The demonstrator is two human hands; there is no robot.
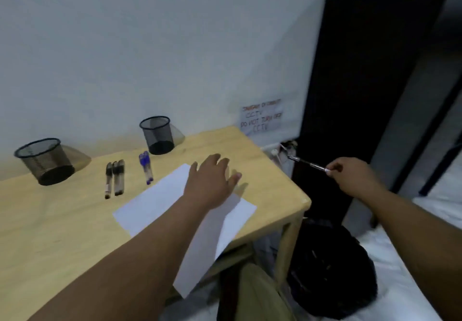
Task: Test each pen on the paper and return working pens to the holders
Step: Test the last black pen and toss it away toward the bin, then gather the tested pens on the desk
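Left hand: my fingers spread flat, pinning the paper for writing.
Right hand: my fingers pinch a pen off the bench, likely next to test.

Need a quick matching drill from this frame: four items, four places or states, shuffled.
Items
1. black pens
2. blue pens
3. left hand
4. right hand

Places or states
A. pinches a pen out past the table's right edge
B. lying on the table between the two mesh holders, nearer the left holder
C. spread flat over the paper
D. lying just in front of the right holder

Pairs: 1-B, 2-D, 3-C, 4-A
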